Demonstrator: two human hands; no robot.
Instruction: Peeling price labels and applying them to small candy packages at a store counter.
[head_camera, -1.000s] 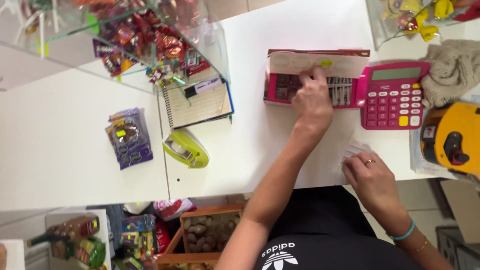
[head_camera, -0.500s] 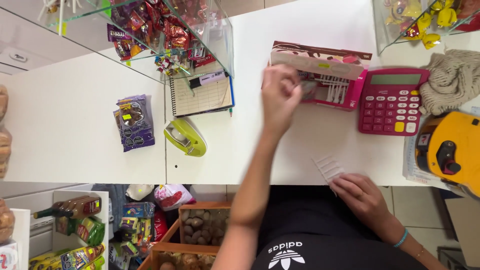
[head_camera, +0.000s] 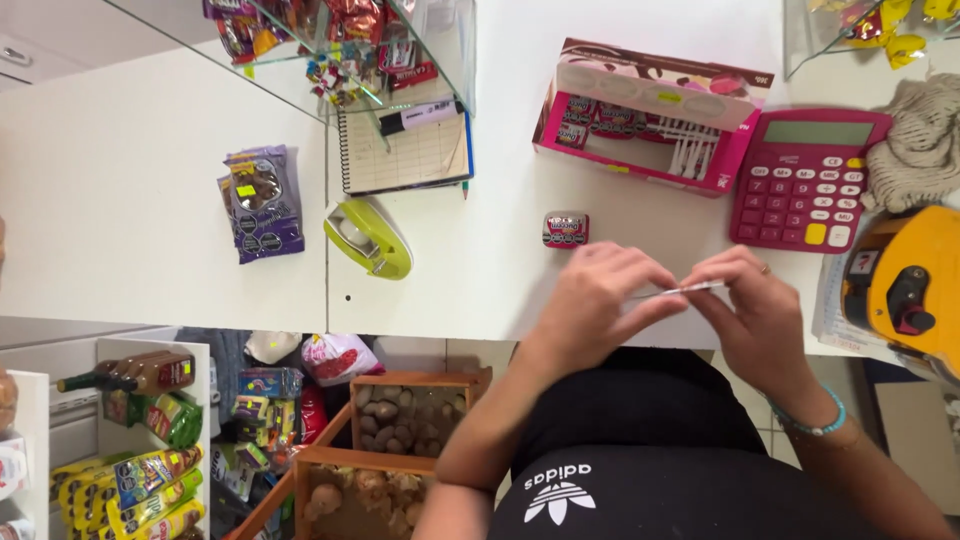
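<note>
1. Pinching a thin white plastic piece (head_camera: 680, 292) between both hands, I hold it just above the white counter (head_camera: 480, 280) at its near edge.
2. Its long axis runs left to right; my left hand (head_camera: 600, 300) grips one end, my right hand (head_camera: 755, 310) the other, fingers closed on it.
3. Half a second ago my left hand was up at the pink display box (head_camera: 650, 115); now a small wrapped sweet (head_camera: 565, 229) lies on the counter just beyond my hands.
</note>
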